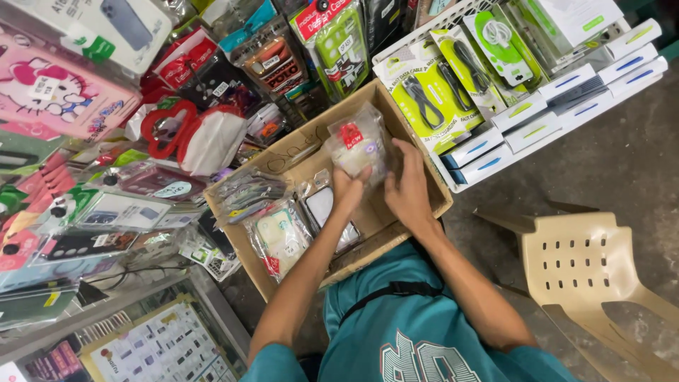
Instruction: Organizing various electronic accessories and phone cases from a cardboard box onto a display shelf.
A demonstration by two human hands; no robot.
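Note:
An open cardboard box (424,166) rests on my lap, with several phone cases in clear plastic bags inside. My left hand (349,189) grips the lower edge of a bagged pale phone case with a red tag (357,141), which stands upright in the box. My right hand (408,185) is inside the box right beside that bag, its fingers spread against the bag's side. Other bagged cases (279,237) lie flat toward the box's left end.
Packaged phone cases (85,212) crowd the counter at left, above a glass display case (163,339). A white rack with cable packs (431,92) and white boxes (566,99) stands behind the box. A beige plastic chair (587,276) sits at right on the concrete floor.

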